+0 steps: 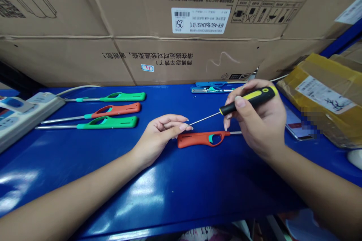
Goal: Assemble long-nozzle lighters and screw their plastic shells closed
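My right hand (258, 116) is wrapped round the black and yellow handle of a screwdriver (251, 99), its thin shaft slanting down to the left. At the tip of that shaft, the thumb and fingers of my left hand (162, 131) are pinched together. Anything small between those fingertips is too small or hidden to make out. Just below the tip lies a red gas lighter (194, 141) with a teal trigger, flat on the blue table (169, 192). Its metal tube points right and passes behind my right hand.
On the left lie a green lighter (124, 96), a red lighter (121, 109) and another green one (113, 122), beside a white power strip (36, 109). A blue case (210, 89) sits at the back. Rightward are a phone (296, 124) and a taped package (325, 98). Cardboard (141, 15) walls the back.
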### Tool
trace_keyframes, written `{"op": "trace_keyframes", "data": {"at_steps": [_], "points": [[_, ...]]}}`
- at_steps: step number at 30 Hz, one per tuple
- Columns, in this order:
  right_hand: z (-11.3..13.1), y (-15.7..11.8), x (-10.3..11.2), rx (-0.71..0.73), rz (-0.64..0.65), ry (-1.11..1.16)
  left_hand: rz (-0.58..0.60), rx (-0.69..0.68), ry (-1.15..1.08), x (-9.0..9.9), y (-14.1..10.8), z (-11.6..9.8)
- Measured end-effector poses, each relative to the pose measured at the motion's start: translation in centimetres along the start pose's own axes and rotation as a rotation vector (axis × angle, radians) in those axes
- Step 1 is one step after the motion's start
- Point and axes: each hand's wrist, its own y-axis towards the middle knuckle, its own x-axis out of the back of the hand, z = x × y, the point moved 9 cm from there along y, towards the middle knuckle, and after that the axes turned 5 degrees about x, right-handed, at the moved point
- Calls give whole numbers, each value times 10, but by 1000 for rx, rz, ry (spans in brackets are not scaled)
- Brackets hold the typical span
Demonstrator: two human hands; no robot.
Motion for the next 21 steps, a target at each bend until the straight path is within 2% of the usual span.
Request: {"op": "trace_keyframes", "data": {"at_steps": [4, 6, 16, 21], "points": [[12, 2, 4, 142, -46, -40, -8, 0, -1, 0, -1, -1], [14, 3, 2, 161, -51, -47, -7, -6, -6, 0, -2, -1], [-2, 4, -2, 18, 70, 38, -95, -18, -57, 10, 2, -1], [-4, 5, -1, 11, 79, 71, -112, -13, -39, 11, 0, -1]]}}
